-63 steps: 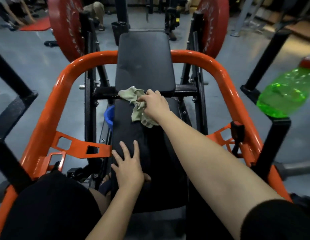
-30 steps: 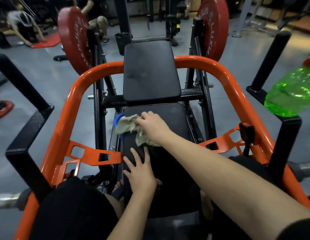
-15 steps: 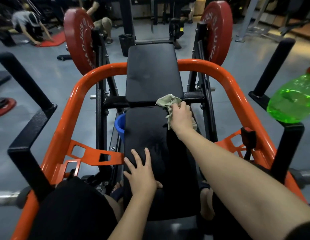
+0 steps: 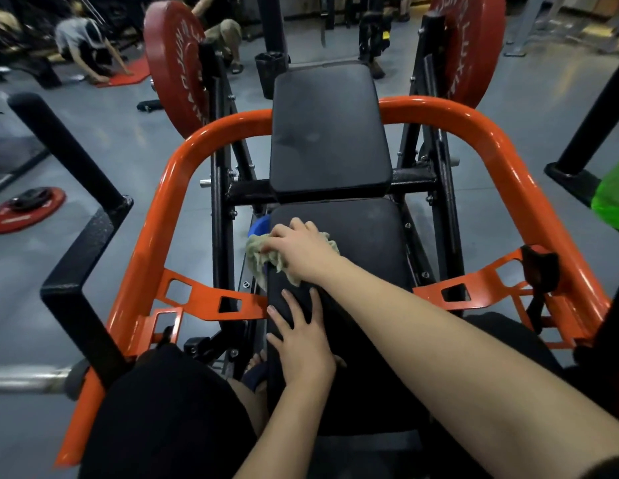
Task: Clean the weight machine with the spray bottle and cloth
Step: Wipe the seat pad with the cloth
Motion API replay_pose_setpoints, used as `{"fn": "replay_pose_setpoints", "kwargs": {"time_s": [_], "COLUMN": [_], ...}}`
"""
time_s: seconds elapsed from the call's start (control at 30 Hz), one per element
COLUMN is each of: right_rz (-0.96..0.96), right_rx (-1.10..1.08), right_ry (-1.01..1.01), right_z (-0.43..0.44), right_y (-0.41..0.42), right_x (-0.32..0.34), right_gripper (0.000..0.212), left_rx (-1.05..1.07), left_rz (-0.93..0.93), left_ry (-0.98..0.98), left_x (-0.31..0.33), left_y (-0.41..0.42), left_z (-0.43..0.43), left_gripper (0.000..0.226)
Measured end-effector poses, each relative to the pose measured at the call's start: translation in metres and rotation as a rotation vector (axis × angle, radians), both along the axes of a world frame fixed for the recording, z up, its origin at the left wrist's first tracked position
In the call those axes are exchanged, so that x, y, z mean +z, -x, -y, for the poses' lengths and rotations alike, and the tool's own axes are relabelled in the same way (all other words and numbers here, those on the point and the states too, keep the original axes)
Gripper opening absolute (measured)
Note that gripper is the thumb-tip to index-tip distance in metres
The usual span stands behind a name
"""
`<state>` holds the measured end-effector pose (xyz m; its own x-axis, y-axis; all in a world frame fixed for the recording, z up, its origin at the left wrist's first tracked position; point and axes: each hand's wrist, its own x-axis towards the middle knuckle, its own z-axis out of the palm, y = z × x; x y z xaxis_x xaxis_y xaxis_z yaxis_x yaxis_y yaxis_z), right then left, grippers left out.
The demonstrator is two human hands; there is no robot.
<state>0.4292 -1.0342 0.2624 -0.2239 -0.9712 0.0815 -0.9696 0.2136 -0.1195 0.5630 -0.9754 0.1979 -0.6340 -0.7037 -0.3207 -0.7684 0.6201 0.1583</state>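
Now the right hand [image 4: 301, 250] clutches the cloth [image 4: 256, 258] at the left edge of the pad [image 4: 370, 243], while the left hand [image 4: 301, 337] lies flat just behind. The pad runs lengthwise away from the person; the spray bottle [image 4: 612, 202] sits well right.

Embossed lettering on left red plate [image 4: 173, 63] and right red plate [image 4: 470, 46], only "JUN" legible.

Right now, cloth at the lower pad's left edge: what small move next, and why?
Probably sweep the right hand and cloth rightward across the lower pad: the cloth sits at its left edge, and the left hand rests flat nearer you.
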Motion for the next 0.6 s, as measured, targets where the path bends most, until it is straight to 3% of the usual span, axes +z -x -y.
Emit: {"fn": "replay_pose_setpoints", "kwargs": {"time_s": [0.43,0.53,0.6], "right_rz": [0.081,0.210,0.304], "right_rx": [-0.531,-0.544,-0.491], "right_ry": [0.072,-0.043,-0.194], "right_z": [-0.095,-0.099,-0.096], "right_y": [0.084,0.085,0.084], "right_x": [0.018,0.022,0.029], "right_gripper": [0.047,0.067,0.107], "left_rx": [0.005,0.000,0.003], "left_rz": [-0.020,-0.022,-0.024], "left_ry": [-0.026,-0.030,-0.045], "left_x": [0.009,0.008,0.009], "left_y": [-0.002,-0.001,0.000], "left_z": [-0.004,-0.004,-0.003], "left_gripper": [0.142,0.141,0.141]}}
